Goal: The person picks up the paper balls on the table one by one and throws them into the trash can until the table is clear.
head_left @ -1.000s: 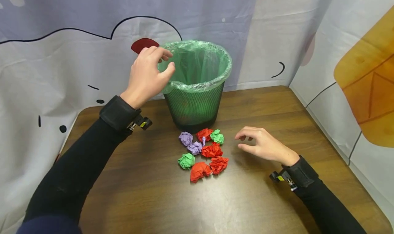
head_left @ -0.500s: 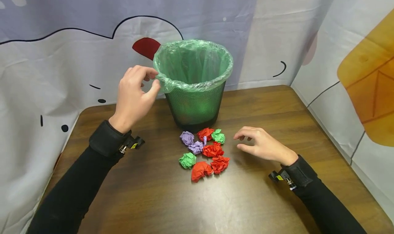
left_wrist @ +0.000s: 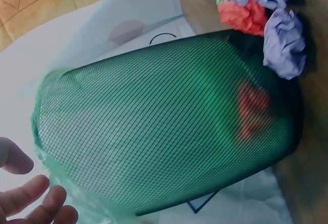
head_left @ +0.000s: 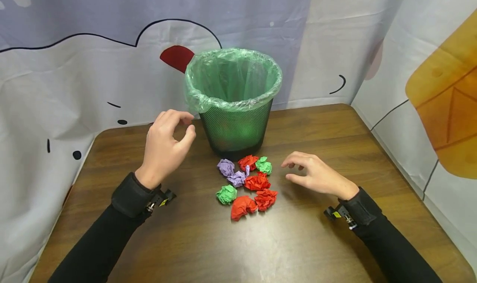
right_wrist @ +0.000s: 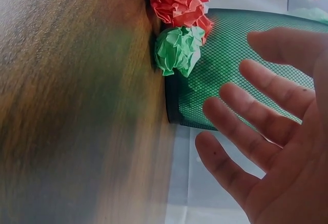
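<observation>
Here, paper balls (head_left: 257, 181): clustered on the table (head_left: 179, 241) before the bin (head_left: 238, 128); presumably light, crushable, best pinched gently across their sides.
Left hand (head_left: 164, 146): half spread, nothing held, near the bin.
Right hand (head_left: 320, 176): half spread, nothing held, near a green ball (head_left: 263, 166).

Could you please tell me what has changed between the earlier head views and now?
The left hand has moved down and back toward the person, away from the top of the mesh bin. Nothing was visibly grasped or released. The right hand, bin and eight crumpled paper balls stayed essentially put.
</observation>
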`<state>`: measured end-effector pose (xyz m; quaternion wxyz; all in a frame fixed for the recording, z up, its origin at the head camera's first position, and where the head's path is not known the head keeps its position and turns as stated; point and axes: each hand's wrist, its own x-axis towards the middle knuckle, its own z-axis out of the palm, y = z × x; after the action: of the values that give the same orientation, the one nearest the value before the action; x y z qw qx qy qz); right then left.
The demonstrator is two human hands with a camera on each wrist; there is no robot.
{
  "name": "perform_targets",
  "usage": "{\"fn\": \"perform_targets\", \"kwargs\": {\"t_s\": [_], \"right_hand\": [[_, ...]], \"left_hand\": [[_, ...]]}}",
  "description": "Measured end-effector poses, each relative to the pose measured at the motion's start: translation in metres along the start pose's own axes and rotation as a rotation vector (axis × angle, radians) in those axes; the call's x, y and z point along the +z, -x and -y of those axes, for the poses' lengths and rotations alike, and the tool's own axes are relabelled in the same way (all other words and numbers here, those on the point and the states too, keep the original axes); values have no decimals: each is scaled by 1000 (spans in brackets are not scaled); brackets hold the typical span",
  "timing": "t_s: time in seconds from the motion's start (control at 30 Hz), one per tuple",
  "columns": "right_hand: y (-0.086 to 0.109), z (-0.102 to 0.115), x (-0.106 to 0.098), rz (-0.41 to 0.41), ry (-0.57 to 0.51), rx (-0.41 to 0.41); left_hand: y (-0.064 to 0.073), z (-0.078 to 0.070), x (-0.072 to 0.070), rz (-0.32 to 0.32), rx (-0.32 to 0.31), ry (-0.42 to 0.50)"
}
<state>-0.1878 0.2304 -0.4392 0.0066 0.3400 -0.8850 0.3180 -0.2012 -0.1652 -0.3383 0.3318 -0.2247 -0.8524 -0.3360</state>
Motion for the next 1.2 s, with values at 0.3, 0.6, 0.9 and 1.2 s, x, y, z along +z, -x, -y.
{"fn": "perform_targets", "kwargs": {"t_s": [0.3,0.6,0.9,1.2], "right_hand": [[-6,-1,3,-16,13,-23],[-18,-1,8,11,14,-26],[-36,-6,13,71,55,-2],[-52,-6,23,168,102,29]], "left_hand": [[28,1,10,41,-39,16],[54,4,17,106,-82,11],[69,5,22,148,-83,-2],[80,5,27,169,-107,-10]]}}
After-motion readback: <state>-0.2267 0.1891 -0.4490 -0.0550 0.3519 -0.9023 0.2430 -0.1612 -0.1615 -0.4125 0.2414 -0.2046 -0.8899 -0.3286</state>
